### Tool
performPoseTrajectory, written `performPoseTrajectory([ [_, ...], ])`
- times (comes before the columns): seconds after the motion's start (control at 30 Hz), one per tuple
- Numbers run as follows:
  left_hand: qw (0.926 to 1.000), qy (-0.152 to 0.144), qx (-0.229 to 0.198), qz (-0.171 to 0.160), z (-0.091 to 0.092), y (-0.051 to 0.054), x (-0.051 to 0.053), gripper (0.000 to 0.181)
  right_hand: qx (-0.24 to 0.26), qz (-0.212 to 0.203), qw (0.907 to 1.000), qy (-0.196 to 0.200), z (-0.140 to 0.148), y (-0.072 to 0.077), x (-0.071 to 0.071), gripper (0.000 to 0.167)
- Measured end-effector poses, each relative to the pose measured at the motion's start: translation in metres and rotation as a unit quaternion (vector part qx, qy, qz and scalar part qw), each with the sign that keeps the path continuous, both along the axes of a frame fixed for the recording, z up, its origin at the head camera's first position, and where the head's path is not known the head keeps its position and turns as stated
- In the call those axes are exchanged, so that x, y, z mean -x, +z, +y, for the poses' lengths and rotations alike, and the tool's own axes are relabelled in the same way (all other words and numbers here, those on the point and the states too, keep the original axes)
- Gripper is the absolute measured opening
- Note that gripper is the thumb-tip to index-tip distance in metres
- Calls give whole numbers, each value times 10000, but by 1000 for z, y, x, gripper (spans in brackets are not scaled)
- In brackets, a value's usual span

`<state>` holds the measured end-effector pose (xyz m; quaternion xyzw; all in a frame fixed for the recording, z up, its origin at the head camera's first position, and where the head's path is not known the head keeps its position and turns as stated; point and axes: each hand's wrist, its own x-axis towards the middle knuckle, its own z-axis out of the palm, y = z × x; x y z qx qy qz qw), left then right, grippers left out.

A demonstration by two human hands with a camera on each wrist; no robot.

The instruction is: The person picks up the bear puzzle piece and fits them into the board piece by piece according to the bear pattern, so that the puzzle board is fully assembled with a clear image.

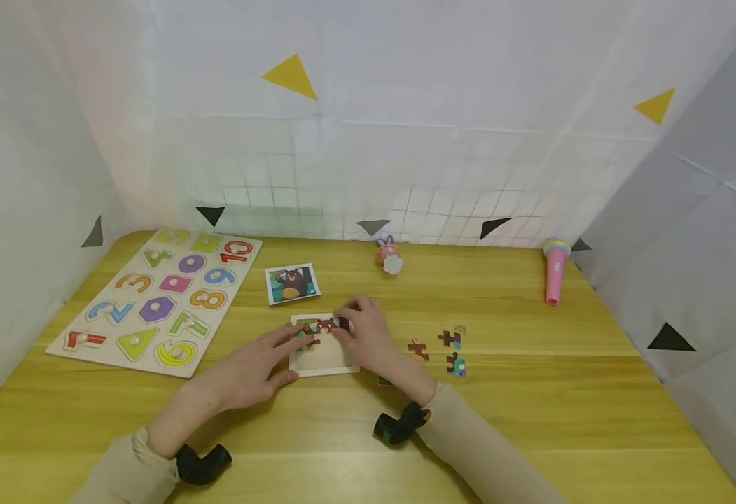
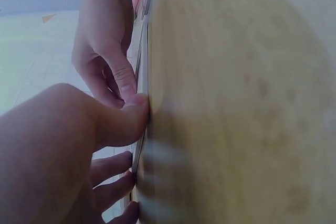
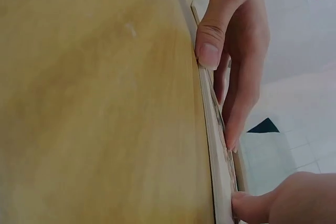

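Note:
A small wooden puzzle tray (image 1: 323, 360) lies on the table with several bear-picture pieces (image 1: 309, 341) along its far and left parts. My left hand (image 1: 251, 367) rests at the tray's left side, its fingers stretched over the pieces and its thumb at the near left corner. At the far right corner my right hand (image 1: 368, 336) pinches a dark puzzle piece (image 1: 344, 323) between thumb and fingers, low over the tray. The right wrist view shows the left hand (image 3: 241, 40) touching the tray edge (image 3: 215, 145). Most of the held piece is hidden by fingers.
Loose puzzle pieces (image 1: 449, 339) lie right of the tray, some partly under the right forearm. A bear picture card (image 1: 293, 283) lies behind it. A number-and-shape board (image 1: 172, 301) is at left, a small rabbit-eared toy (image 1: 389, 256) at the back, a pink toy microphone (image 1: 554, 273) at right.

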<state>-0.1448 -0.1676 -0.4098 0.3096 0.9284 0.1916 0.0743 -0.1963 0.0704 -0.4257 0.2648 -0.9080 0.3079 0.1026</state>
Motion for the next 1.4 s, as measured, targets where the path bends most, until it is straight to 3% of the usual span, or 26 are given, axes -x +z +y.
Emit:
performPoseTrajectory([
  [0.2,9998,-175,65,87,-1,-1,0,55,-276,76,9994,180,1,0,1,27],
  [0.7,9968,-546,100,576,2,-2,2,54,-341,-115,9990,261,5,-1,3,29],
  [1.07,9981,-537,113,294,4,1,0,53,-338,-221,9989,247,6,-2,6,29],
  [1.2,9985,-518,67,170,4,1,-1,53,-308,-339,9978,480,11,1,7,31],
  [1.4,9986,-517,9,72,5,1,-1,53,-35,-1083,9888,1026,36,14,7,45],
])
